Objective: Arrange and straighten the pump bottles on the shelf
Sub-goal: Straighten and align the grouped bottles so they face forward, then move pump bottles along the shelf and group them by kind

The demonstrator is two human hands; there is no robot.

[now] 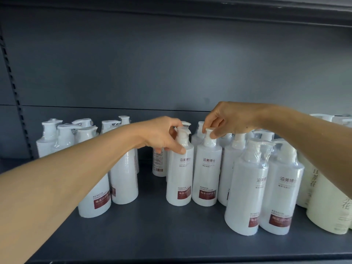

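Right now both hands are up at the tops of two white pump bottles standing side by side near the middle of the dark grey shelf (152, 235). The left hand (163, 138) curls round the neck and pump of the left centre bottle (180, 174), thumb pressed on its shoulder and fingers wrapped behind the pump head. The right hand (226, 121) pinches the pump head of the right centre bottle (207, 172) between thumb and fingertips. Both bottles stand upright, touching or nearly touching each other, labels facing forward with a dark red patch low down reading KERATIN CONDITIONER.

The bottles are opaque, so what is in them cannot be seen; many are wrapped in clear film that crinkles around the pumps.

To the left, partly behind the left forearm, a cluster of the same white bottles (125, 180) stands in loose rows, with more behind (57, 138) toward the back panel. Just behind the left centre bottle, one bottle (159, 164) shows its printed back label and barcode. To the right, two film-wrapped bottles (264, 187) stand nearest the shelf's front edge, leaning slightly in the wide-angle view. Further right, cream-coloured bottles (327, 206) with grey characters reach the frame edge under the right forearm.
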